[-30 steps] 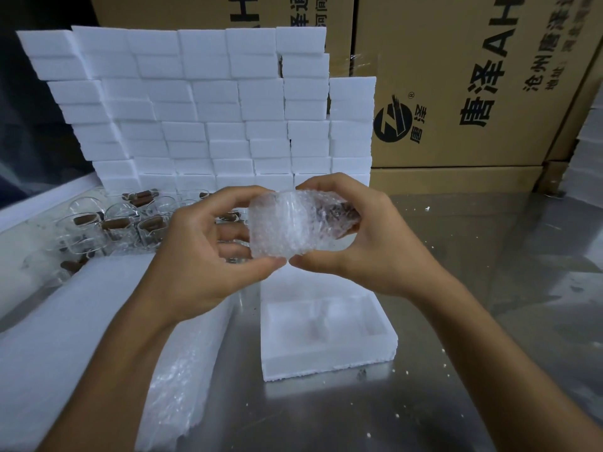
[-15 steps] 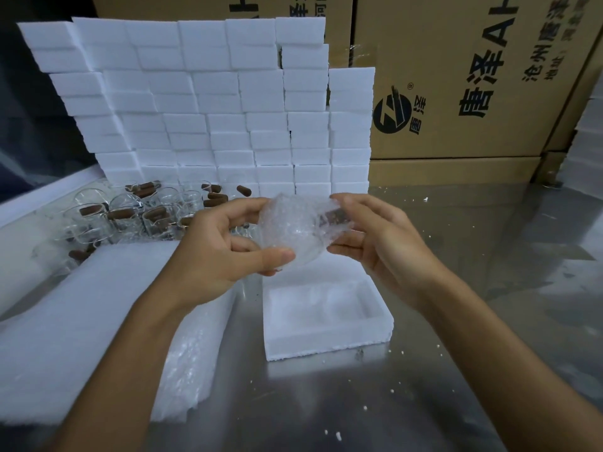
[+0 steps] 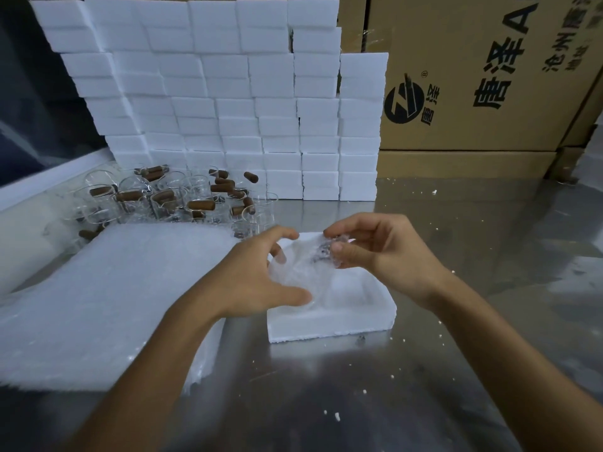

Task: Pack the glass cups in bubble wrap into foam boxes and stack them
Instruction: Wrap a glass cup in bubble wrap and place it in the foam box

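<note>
The step in hand looks to be seating the wrapped cup in the open foam box on the steel table. Done well, it goes in handle end settled into the recess, wrap tucked under so no loose flap rides over the rim and a lid can sit flush.

The left hand curls round the near side of the wrap, thumb under; the right hand pinches its far end over the box's back corner.

Behind stands the wall of stacked foam boxes, apparently closed. Bare cups crowd beside the bubble wrap sheets. The open box holds only this bundle, though blur hides how deep it sits.
</note>
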Motion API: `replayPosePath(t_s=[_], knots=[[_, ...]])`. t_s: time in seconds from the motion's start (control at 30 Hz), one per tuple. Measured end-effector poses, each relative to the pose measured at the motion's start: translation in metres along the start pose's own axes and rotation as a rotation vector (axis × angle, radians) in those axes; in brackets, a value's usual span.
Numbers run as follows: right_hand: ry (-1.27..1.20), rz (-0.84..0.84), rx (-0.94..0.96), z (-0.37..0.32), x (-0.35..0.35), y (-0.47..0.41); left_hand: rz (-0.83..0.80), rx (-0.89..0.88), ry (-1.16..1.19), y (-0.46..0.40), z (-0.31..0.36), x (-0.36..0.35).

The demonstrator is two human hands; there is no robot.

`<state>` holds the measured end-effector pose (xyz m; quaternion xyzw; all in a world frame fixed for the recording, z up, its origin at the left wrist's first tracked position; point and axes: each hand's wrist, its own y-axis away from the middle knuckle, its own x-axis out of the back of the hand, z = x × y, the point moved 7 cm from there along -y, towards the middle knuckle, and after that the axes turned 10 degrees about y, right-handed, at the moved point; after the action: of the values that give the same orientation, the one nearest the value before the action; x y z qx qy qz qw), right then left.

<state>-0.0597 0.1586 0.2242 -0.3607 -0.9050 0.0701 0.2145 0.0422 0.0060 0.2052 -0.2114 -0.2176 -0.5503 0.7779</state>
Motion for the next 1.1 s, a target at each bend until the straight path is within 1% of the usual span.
replayPosePath(t_s=[0.13,0.27,0.4,0.5,0.67,0.8,0.9,1.0,1.1], knots=[[0.128,-0.069,-0.002,0.007,-0.004,0.0,0.056,-0.039,-0.114,0.001,-0.007,-0.007],[0.305,-0.135,-0.041,0.019,-0.002,0.0,0.015,-0.017,-0.185,0.001,-0.016,-0.021],[0.394,-0.155,-0.08,0.033,0.004,-0.001,0.008,-0.007,-0.152,-0.001,-0.022,-0.029],[0.413,-0.157,-0.071,0.037,0.006,-0.003,0.048,-0.021,-0.135,-0.003,-0.024,-0.03],[0.419,-0.034,-0.107,0.053,0.011,-0.008,0.2,-0.066,-0.095,-0.005,-0.028,-0.035],[0.318,0.156,-0.132,0.073,0.008,-0.006,0.351,-0.081,-0.085,-0.005,-0.035,-0.036],[0.247,0.272,-0.105,0.082,0.009,-0.004,0.403,-0.037,-0.085,-0.003,-0.041,-0.04],[0.205,0.3,-0.082,0.086,0.009,-0.004,0.425,-0.011,-0.02,-0.003,-0.047,-0.04],[0.185,0.32,-0.073,0.087,0.007,-0.003,0.445,-0.029,0.022,-0.002,-0.05,-0.038]])
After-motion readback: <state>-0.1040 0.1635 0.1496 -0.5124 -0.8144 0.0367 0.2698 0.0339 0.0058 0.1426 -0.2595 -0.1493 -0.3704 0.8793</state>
